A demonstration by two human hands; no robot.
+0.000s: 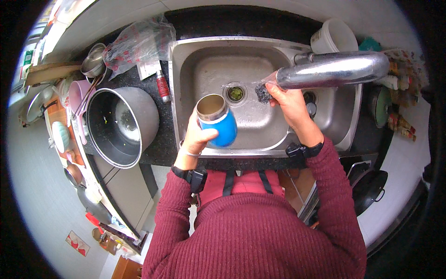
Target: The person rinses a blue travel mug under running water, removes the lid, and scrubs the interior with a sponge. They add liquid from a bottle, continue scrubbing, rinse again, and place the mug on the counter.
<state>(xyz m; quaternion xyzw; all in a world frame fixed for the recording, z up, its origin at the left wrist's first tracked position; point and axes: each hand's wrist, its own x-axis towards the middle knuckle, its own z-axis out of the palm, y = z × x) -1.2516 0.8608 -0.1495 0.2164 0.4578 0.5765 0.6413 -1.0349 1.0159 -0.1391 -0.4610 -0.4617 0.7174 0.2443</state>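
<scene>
My left hand [195,135] grips a blue vacuum flask [223,128] with no lid on, its steel mouth tilted up over the near left side of the sink. In my right hand [290,104] is a dark steel-wool scourer [262,93], held just below the end of the chrome faucet [331,69]. Water appears to run from the spout across the fingers. Beneath both hands lies the larger bowl of the stainless steel sink [205,66]. Green scraps sit in its drain strainer [236,94].
Left of the sink stands a large metal pot [148,115]. A clear plastic bag [139,45] and a small red bottle [162,86] lie behind it. A white plastic bucket [322,41] is at the back right. Beyond the pot is a pink plastic dipper [78,96].
</scene>
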